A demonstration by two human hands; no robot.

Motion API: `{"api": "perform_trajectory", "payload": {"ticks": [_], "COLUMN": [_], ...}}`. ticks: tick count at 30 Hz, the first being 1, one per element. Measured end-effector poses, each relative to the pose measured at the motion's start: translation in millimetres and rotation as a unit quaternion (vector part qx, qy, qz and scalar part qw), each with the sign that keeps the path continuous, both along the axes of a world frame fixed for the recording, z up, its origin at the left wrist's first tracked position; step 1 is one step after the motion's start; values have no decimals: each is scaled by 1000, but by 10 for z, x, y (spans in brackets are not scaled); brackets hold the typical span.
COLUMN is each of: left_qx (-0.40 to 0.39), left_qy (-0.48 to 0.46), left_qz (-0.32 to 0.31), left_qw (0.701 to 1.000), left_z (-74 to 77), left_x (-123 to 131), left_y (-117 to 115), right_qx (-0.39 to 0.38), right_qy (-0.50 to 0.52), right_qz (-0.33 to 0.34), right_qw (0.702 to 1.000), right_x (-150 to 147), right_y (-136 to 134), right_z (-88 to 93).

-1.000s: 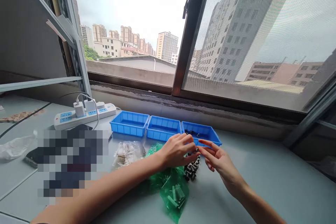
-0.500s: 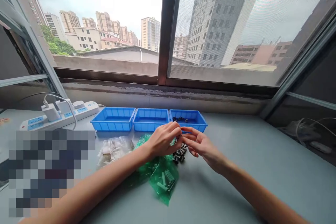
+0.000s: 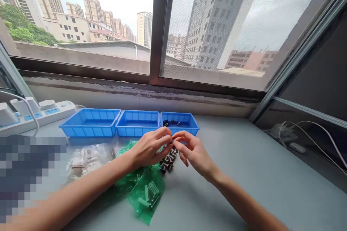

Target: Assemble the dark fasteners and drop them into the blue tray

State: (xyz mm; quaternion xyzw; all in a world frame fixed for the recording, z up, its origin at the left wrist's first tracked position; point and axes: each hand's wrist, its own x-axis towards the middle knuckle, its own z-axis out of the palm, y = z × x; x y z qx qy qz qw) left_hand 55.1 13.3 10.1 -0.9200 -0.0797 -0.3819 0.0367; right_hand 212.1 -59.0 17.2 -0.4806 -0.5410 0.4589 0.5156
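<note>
Left hand (image 3: pixel 150 148), right hand (image 3: pixel 195 152) — fingertips still together by metal parts (image 3: pixel 170 159), any held piece unclear; only the view turned — handling seemingly unfinished.

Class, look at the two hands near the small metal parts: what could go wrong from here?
1. The left hand and right hand nearly meet; any tiny piece between them might slip and drop among the metal parts.
2. Those parts lie loose in a pile, so a brushing finger could scatter them.
3. The left forearm overlaps the green plastic in view; moving it might drag the plastic.
</note>
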Motion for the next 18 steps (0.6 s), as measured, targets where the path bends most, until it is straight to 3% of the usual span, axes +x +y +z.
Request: {"api": "perform_trajectory", "payload": {"ticks": [4, 7, 11, 18], "left_qx": [-10, -48, -72, -59], "left_qy": [-12, -15, -2, -12], "left_qz": [22, 27, 15, -5], "left_qw": [1000, 998, 997, 998], "left_z": [-19, -46, -69, -79], "left_x": [22, 34, 38, 45], "left_y": [-8, 5, 29, 32], "right_qx": [-7, -61, -87, -5], "right_qy": [-29, -49, -22, -39], "right_qz": [-50, -80, -116, -59], "right_qw": [998, 994, 989, 998], "right_x": [175, 361, 516, 478], "right_y": [49, 119, 168, 112], "right_z": [38, 76, 101, 96]}}
